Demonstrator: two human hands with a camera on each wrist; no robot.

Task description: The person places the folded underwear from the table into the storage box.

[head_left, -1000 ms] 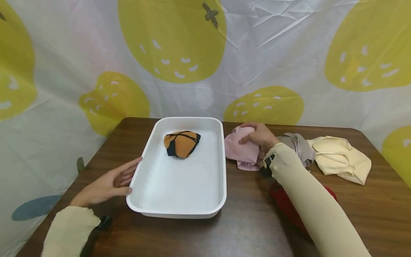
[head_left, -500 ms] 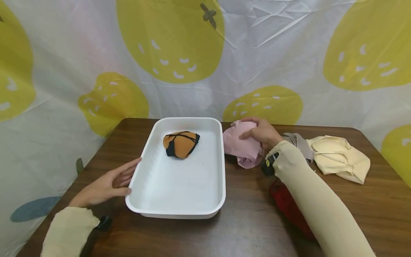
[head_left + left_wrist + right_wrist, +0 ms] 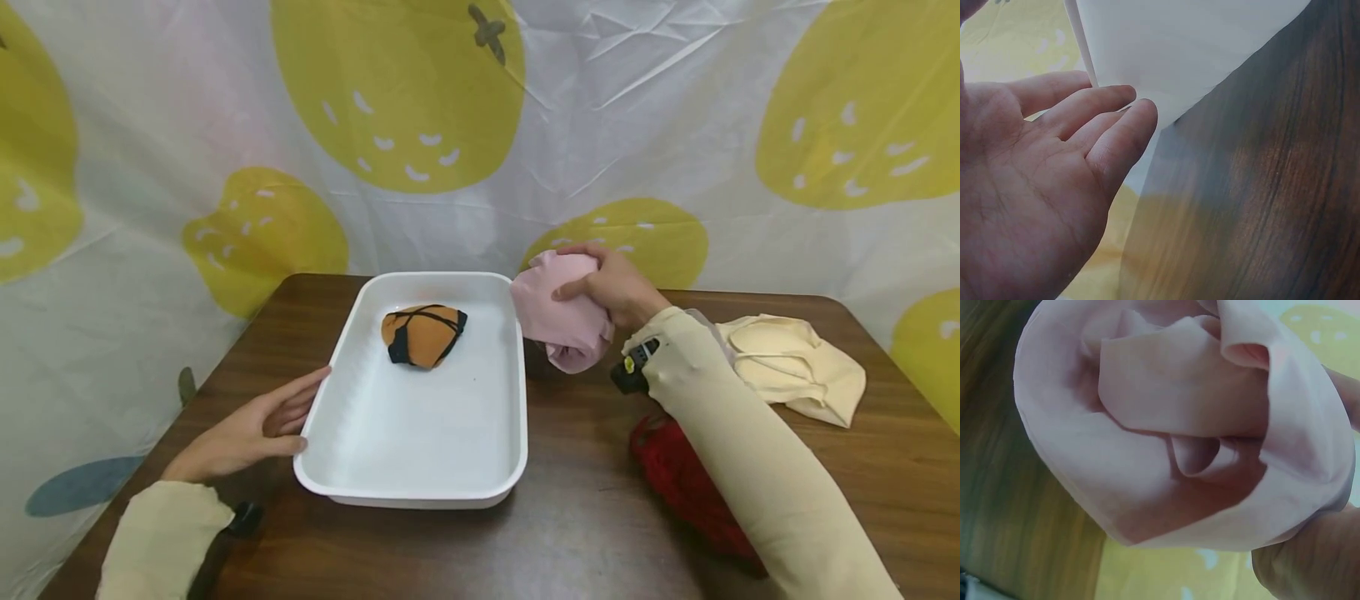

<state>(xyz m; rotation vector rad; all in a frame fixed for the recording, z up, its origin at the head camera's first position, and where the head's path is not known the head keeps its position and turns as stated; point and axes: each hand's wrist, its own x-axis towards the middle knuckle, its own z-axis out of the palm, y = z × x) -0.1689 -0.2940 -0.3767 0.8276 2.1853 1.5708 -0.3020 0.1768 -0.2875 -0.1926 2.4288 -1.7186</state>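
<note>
My right hand [image 3: 622, 287] grips a soft pink garment [image 3: 558, 312] between thumb and fingers. It is lifted off the table beside the far right corner of a white tray [image 3: 427, 442], overlapping the rim in the head view. In the right wrist view, the pink garment [image 3: 1172, 381] shows a hollow underside with loose folds tucked inside. My left hand [image 3: 243, 433] touches the tray's left side, its fingers nearly straight along the outer wall. Inside the tray, toward the back, lies a folded orange garment [image 3: 429, 340] with black straps and trim.
A cream garment [image 3: 810, 367] lies at the right of the brown table [image 3: 585, 500]. A grey cloth is mostly hidden behind the right sleeve, and a red lacy garment [image 3: 690, 483] lies partly under the forearm. Behind the table hangs a lemon-print curtain [image 3: 450, 225].
My right hand has raised the pink garment off the table and moved it slightly left toward the tray's rim. The left hand and the tray have stayed in place.
</note>
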